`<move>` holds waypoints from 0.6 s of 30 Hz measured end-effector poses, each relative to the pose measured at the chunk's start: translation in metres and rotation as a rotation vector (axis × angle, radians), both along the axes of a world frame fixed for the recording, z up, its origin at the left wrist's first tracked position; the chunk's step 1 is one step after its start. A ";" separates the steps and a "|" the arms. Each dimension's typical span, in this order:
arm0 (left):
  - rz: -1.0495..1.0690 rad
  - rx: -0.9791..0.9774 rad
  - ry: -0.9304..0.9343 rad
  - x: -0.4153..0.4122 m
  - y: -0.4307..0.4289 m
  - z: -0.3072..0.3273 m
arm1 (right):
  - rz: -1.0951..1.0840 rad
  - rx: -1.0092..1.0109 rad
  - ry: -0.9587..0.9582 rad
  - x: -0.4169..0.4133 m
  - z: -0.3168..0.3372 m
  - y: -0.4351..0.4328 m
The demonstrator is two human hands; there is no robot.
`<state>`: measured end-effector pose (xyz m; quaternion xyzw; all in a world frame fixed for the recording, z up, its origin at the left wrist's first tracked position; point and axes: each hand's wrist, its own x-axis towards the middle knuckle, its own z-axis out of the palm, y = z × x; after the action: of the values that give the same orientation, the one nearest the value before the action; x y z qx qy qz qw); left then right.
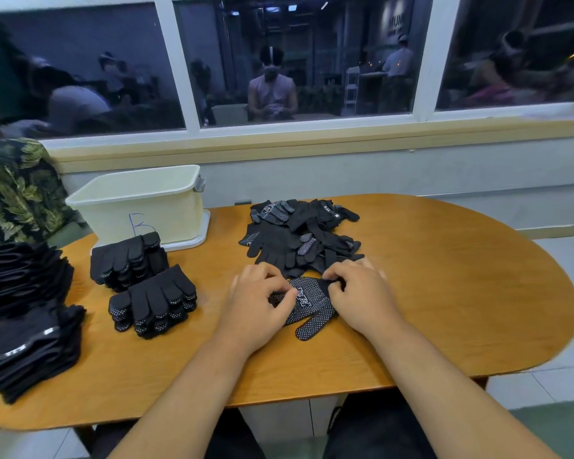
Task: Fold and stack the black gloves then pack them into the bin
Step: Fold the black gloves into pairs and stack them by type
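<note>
While my left hand [262, 303] pinches the dotted black glove [312, 309] at its left side, my right hand [362, 293] grips the same glove along its far right edge; the fingers [332, 280] of both are curled onto the fabric. The glove lies dotted side up on the tabletop [444, 276] right in front of me. Just behind it sits a loose pile of black gloves [295, 236]. To my left stand two folded stacks [153, 303], one touching the cream bin [140, 203] at the far left; I cannot see inside it. Two bigger dark stacks [24, 279] lie at the left edge.
</note>
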<state>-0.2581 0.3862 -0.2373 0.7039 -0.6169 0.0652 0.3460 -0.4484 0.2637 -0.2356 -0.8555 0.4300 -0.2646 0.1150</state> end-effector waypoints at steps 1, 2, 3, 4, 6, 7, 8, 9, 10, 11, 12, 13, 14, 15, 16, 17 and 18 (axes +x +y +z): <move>-0.005 0.025 -0.044 0.000 0.000 0.000 | -0.018 -0.022 0.009 0.000 0.001 0.001; -0.006 0.055 -0.074 -0.001 0.000 0.000 | -0.034 -0.040 0.012 0.001 0.002 0.003; 0.001 0.081 -0.091 -0.001 -0.001 -0.001 | -0.042 -0.057 0.016 0.001 0.004 0.004; 0.015 0.099 -0.099 0.000 -0.001 -0.001 | -0.040 -0.069 0.015 0.000 0.005 0.005; 0.055 0.104 -0.107 0.001 -0.001 -0.001 | -0.025 -0.063 -0.022 0.001 0.006 0.008; 0.076 0.103 -0.112 0.001 -0.001 -0.001 | -0.012 -0.030 -0.061 0.000 0.007 0.009; 0.097 0.109 -0.111 0.002 -0.001 -0.001 | -0.001 0.015 -0.109 0.000 0.007 0.010; 0.116 0.114 -0.103 0.004 -0.001 -0.001 | 0.006 0.055 -0.159 0.000 0.007 0.009; 0.129 0.116 -0.092 0.005 -0.001 -0.001 | 0.011 0.076 -0.195 -0.001 0.007 0.008; 0.136 0.118 -0.081 0.006 -0.001 -0.002 | 0.015 0.083 -0.212 -0.001 0.006 0.007; 0.138 0.121 -0.071 0.006 -0.001 -0.001 | 0.022 0.092 -0.208 -0.001 0.005 0.006; 0.141 0.125 -0.072 0.006 0.000 -0.001 | 0.035 0.104 -0.189 -0.001 0.005 0.006; 0.145 0.135 -0.083 0.005 0.000 -0.001 | 0.050 0.118 -0.166 -0.001 0.004 0.006; 0.149 0.152 -0.103 0.004 0.000 -0.001 | 0.062 0.130 -0.148 0.000 0.002 0.005; 0.153 0.171 -0.121 0.004 0.001 -0.001 | 0.074 0.143 -0.143 0.001 0.001 0.005; 0.154 0.183 -0.133 0.004 0.001 -0.001 | 0.090 0.159 -0.147 0.001 0.000 0.004; 0.151 0.189 -0.133 0.004 0.001 -0.001 | 0.111 0.179 -0.154 0.001 0.000 0.003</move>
<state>-0.2542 0.3876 -0.2382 0.7720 -0.5870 0.0792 0.2308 -0.4471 0.2669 -0.2359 -0.8416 0.3937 -0.2832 0.2379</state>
